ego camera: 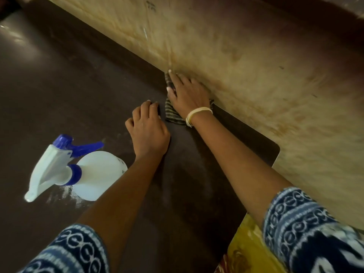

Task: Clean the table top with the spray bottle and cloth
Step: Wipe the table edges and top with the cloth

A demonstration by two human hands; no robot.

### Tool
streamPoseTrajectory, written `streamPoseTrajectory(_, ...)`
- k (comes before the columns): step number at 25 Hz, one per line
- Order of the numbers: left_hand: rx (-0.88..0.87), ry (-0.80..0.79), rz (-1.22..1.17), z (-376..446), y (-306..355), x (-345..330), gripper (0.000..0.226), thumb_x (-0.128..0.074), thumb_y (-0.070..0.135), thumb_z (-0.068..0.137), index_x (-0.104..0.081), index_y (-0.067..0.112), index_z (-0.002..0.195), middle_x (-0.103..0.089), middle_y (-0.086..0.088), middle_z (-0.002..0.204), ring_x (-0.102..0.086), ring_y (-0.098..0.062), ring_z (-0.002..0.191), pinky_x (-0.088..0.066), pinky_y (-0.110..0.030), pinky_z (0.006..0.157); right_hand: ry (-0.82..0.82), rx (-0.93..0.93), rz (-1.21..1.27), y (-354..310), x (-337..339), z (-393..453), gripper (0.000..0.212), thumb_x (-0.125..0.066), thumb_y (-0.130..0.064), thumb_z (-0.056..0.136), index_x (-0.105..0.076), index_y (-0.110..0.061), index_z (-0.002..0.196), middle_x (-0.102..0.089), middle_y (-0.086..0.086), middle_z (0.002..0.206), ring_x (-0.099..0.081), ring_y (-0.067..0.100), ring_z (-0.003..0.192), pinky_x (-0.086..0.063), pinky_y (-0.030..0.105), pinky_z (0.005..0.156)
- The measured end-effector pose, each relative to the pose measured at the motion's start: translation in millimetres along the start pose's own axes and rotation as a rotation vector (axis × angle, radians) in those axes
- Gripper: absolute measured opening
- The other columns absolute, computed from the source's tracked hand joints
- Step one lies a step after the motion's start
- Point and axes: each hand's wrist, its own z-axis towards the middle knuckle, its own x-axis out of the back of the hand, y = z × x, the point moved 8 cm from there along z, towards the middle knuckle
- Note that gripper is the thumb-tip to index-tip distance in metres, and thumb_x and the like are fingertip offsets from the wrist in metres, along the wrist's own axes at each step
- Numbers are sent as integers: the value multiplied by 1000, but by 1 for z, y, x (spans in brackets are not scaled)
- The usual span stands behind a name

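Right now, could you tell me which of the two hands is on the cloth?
The right hand, with the pale wristband, presses the cloth; the left hand rests on bare table.

Premises read as a lived-in home rather than a commercial or laboratory space. I base that on the following. The dark brown, matt table top [59, 79] has a rounded corner and carries smears and whitish residue — household wear. Beyond its edge lies a worn, yellowish-beige floor [256, 56], stained and scuffed in patches. On the table stands an ordinary white plastic spray bottle with a blue trigger and collar [78, 170], the domestic kind. Under my right hand is a small, dark striped cloth [173, 113] — a plain house rag. My sleeves are blue-and-white patterned fabric [307, 223], everyday clothing, with yellow printed cloth [248, 251] at my lap. Lighting is dim and warm.
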Motion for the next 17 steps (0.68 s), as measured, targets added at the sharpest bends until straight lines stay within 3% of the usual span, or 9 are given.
streamPoseTrajectory(3, -13, -1, 3, -1, 1, 1, 41, -39, 26, 95, -48, 18, 135, -46, -4, 143, -38, -24, 130, -32, -44, 100, 17, 131, -29, 19, 3, -41, 55, -32, -41, 99, -28, -29, 152, -25, -3, 160, -32, 31, 141, -39, 43, 108)
streamPoseTrajectory(6, -19, -2, -1, -1, 2, 2, 41, -39, 26, 94, -49, 18, 132, -47, -5, 141, -41, -25, 128, -33, -44, 98, 50, 100, -71, 41, 12, -92, 62, -35, -40, 93, -25, -27, 153, -16, 9, 163, -17, 37, 147, -30, 48, 115)
streamPoseTrajectory(10, -36, -2, -10, -3, 2, 2, 41, -40, 23, 94, -51, 16, 132, -48, -7, 141, -43, -27, 128, -34, -45, 99, 64, -383, -7, 57, 10, -121, 84, -47, -46, 82, -18, -13, 154, -11, 19, 161, -14, 40, 147, -17, 49, 119)
streamPoseTrajectory(12, -52, 6, -91, -10, 1, 4, 39, -41, 17, 90, -57, 16, 125, -53, -6, 135, -46, -26, 125, -35, -44, 99, 48, -463, 19, 35, 6, -107, 84, -45, -50, 84, -18, -13, 155, -13, 17, 162, -11, 40, 148, -13, 50, 120)
streamPoseTrajectory(15, -30, 60, -258, -45, -4, 18, 38, -39, 14, 86, -63, 17, 116, -60, -3, 124, -51, -20, 120, -35, -40, 98, -5, -195, -24, 2, 2, -85, 75, -41, -50, 87, -23, -24, 154, -14, 10, 163, -10, 41, 147, -15, 52, 119)
streamPoseTrajectory(17, -77, -5, -270, -80, -11, 22, 39, -42, 11, 85, -62, 16, 118, -59, -3, 126, -50, -20, 122, -35, -39, 102, -49, 50, -80, -16, -3, -94, 68, -37, -48, 86, -28, -33, 152, -17, 5, 163, -14, 42, 146, -23, 54, 117)
